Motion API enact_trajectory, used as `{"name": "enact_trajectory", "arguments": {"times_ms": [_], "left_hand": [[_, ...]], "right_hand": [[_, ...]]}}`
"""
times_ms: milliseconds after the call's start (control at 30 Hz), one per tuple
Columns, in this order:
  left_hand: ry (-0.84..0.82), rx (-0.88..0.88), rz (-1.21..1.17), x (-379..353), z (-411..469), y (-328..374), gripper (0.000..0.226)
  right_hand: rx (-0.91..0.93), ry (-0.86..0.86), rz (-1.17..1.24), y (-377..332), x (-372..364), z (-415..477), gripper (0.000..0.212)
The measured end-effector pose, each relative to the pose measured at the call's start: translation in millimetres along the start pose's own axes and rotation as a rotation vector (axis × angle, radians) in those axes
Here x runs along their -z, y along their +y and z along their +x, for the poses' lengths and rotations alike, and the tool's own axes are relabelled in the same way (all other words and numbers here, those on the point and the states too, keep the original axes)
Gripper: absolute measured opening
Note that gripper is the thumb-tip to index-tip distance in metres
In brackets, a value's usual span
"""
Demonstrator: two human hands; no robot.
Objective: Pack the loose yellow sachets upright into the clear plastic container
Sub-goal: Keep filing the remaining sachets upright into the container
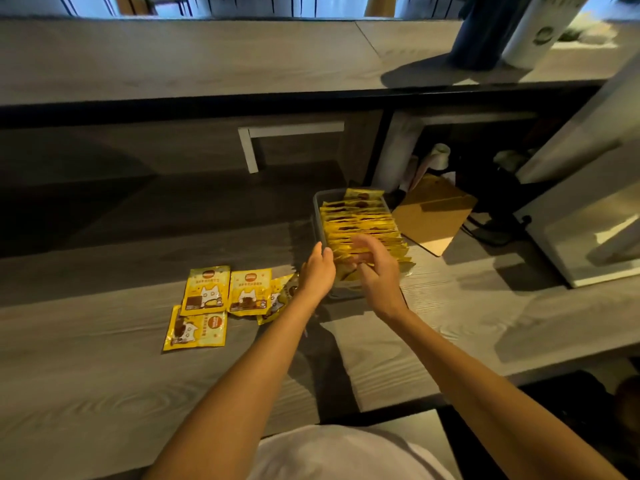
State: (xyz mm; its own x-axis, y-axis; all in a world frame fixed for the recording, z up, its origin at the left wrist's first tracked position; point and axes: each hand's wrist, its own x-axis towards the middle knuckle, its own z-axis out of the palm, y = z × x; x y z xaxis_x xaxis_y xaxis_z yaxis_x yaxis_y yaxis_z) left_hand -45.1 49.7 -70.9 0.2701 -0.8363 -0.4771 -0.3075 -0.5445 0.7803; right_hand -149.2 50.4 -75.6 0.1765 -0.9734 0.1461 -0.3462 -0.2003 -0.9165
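Note:
The clear plastic container [319, 206] stands on the wooden counter, filled with a row of upright yellow sachets [356, 216]. My left hand [317, 271] rests against the container's near left corner, fingers reaching into the sachets. My right hand [374, 268] is over the near end of the row, fingers curled among the sachets there; whether it pinches one is hidden. Several loose yellow sachets lie flat to the left: one [206, 289], another [250, 292], a third [195, 329], and one partly hidden under my left wrist [277, 299].
A brown cardboard piece [433, 216] lies right of the container. A white appliance [588, 220] stands at the far right with a dark cable beside it. A raised shelf [207, 60] runs along the back, carrying a dark bottle [481, 32] and a white cup [540, 29].

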Motion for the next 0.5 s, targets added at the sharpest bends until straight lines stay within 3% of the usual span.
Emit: {"name": "enact_trajectory", "arguments": {"times_ms": [133,233,367,433,500], "left_hand": [[0.043,0.008,-0.112,-4.9,-3.7,-3.7,0.048],[0.058,-0.029,-0.133,-8.8,-7.0,-8.5,0.053],[-0.01,-0.065,-0.035,-22.1,-14.6,-10.4,0.086],[-0.017,-0.043,-0.012,-31.1,-16.3,-9.6,0.097],[0.002,-0.021,-0.079,-36.5,-15.5,-8.8,0.094]], "right_hand": [[-0.318,0.007,0.455,-7.8,5.6,7.4,0.023],[-0.317,0.101,0.52,-12.0,17.5,10.0,0.031],[-0.195,0.383,0.17,2.5,35.5,14.3,0.023],[-0.201,0.409,-0.089,16.7,44.0,14.0,0.023],[-0.186,0.337,-0.295,30.1,49.6,12.3,0.025]]}}
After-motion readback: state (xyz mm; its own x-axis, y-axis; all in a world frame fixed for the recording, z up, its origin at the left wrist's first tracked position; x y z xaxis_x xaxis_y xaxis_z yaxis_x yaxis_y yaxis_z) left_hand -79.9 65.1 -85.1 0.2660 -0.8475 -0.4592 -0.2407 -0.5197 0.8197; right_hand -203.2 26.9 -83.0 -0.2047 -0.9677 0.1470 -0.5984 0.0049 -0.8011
